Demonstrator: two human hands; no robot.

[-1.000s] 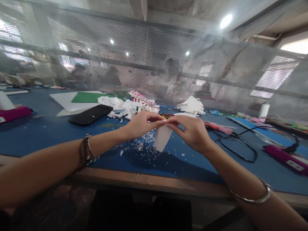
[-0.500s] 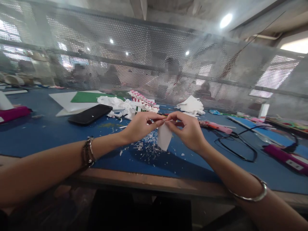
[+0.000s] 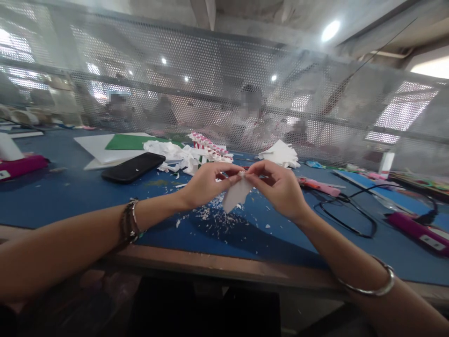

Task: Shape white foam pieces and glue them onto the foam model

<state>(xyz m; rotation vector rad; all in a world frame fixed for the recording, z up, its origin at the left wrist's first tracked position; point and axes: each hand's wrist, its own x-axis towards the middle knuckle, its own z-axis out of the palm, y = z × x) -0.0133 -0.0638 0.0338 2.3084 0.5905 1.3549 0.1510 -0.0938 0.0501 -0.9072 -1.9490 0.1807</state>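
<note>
Between both hands hangs a white piece of paper (image 3: pixel 235 195), bunched at its top edge and flaring downward. My left hand (image 3: pixel 212 182) pinches that top edge from the left, thumb against fingers. From the other side my right hand (image 3: pixel 278 187) pinches the same edge, fingertips close to the left ones. The exact fold under the fingertips is too small to make out. Small white paper scraps (image 3: pixel 224 224) are scattered over the blue table (image 3: pixel 157 231) below the paper. Behind the hands lie crumpled white paper pieces (image 3: pixel 168 152) and pink-and-white rolled items (image 3: pixel 206 144).
A black phone (image 3: pixel 133 167) lies left, before white and green sheets (image 3: pixel 140 141). A stack of white pieces (image 3: pixel 279 153) sits behind my right hand. On the right are a pink-handled tool (image 3: pixel 321 186), a black cable (image 3: pixel 365 234) and a purple power strip (image 3: pixel 417 233). A perforated screen (image 3: pixel 203 61) stands behind.
The paper has gone from a flat hanging strip to a gathered, flared shape, its lower end swung slightly left and up. Both hands stay pinched at about the same place.
</note>
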